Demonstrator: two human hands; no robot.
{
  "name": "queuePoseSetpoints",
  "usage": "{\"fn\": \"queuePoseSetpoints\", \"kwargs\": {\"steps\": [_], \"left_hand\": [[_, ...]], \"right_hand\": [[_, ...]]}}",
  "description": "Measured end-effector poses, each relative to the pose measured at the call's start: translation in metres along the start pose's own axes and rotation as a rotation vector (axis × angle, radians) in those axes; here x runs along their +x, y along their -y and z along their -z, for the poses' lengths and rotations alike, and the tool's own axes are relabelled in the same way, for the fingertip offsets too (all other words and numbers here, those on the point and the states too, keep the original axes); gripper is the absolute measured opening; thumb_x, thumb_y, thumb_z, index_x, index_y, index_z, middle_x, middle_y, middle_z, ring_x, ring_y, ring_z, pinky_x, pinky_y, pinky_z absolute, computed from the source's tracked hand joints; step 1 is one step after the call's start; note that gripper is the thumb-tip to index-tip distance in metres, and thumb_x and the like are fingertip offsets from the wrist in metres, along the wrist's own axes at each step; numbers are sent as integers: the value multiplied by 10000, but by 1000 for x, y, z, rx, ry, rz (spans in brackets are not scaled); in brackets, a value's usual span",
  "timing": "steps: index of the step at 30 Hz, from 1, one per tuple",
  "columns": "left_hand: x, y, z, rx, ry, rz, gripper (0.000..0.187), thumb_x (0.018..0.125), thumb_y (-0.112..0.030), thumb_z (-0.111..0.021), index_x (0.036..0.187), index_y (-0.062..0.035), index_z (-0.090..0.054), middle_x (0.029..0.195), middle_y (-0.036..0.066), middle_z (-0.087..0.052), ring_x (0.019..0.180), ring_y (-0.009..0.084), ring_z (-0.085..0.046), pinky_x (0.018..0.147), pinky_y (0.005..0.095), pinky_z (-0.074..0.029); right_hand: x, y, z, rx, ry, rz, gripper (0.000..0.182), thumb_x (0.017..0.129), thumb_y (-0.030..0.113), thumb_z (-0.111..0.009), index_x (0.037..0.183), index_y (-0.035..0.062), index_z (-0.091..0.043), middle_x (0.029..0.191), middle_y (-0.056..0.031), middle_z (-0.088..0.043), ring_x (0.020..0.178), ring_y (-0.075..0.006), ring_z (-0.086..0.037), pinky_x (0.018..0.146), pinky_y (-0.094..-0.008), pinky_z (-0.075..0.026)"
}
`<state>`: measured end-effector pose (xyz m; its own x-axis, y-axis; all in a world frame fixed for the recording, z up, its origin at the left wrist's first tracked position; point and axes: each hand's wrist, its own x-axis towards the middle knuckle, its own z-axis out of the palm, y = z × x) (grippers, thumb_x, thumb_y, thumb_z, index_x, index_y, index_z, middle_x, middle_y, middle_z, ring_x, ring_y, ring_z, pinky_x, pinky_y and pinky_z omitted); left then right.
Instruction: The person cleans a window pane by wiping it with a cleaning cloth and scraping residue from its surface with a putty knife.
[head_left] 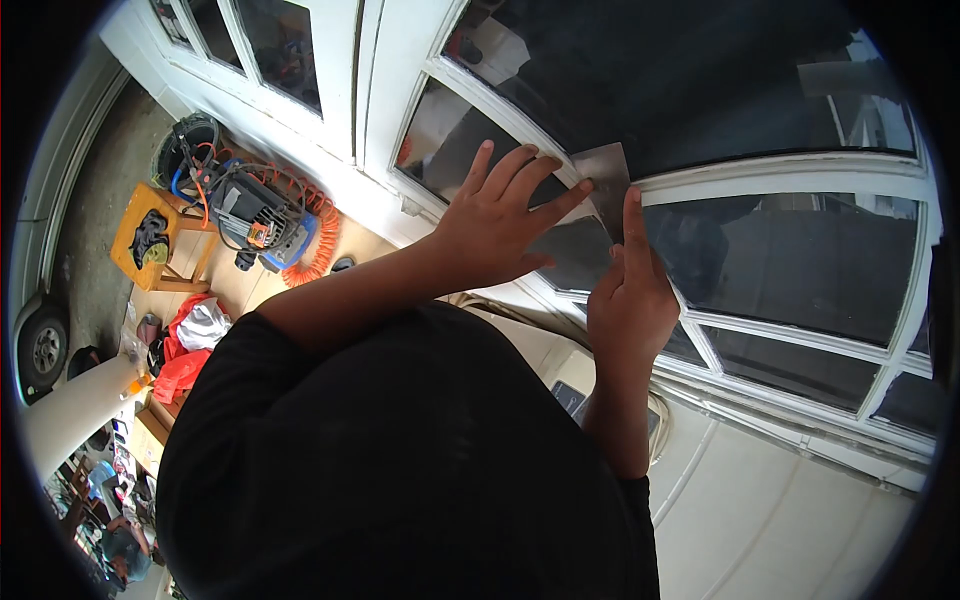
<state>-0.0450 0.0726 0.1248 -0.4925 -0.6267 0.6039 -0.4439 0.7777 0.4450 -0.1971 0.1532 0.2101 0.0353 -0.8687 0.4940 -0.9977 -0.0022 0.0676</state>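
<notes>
A small grey sheet [607,170] with straight edges lies over the white window frame [740,180], at a joint between dark glass panes. My left hand [500,215] reaches in from the left with its fingers spread, and its index fingertip is right at the sheet's left edge. On the other side, my right hand [635,295] holds the sheet's lower part, its index finger stretched up along the right edge and the other fingers curled. Behind my left hand is a smaller dark glass pane [470,145].
An air compressor [255,215] with a coiled orange hose [325,235] stands on the floor at left, beside a wooden stool [165,235]. Red and white cloths [195,335] lie below it. A parked car's wheel [43,350] shows at far left. Another person [125,550] is at lower left.
</notes>
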Motion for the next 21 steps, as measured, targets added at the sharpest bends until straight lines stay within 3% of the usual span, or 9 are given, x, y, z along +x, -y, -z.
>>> {"fn": "queuePoseSetpoints", "kwargs": {"steps": [7,21], "left_hand": [[-1,1,-1,-3,-5,-10,900,663,-397,-846,1452,-240,-444,1376,132,-401,1347,340,-333,1072,675,-269],[-3,-2,-3,16,-23,7,911,671,-392,-838,1462,-196,-430,1396,131,-394,1352,353,-333,1065,680,-261]], "right_hand": [[0,-3,-7,51,-81,55,737,772,-77,-605,1441,212,-489,818,-64,-696,594,-200,-658,497,-325,-520],[-1,-1,-7,8,-18,21,745,776,-61,-587,1456,219,-467,797,-57,-685,577,-194,-648,463,-333,-496]]}}
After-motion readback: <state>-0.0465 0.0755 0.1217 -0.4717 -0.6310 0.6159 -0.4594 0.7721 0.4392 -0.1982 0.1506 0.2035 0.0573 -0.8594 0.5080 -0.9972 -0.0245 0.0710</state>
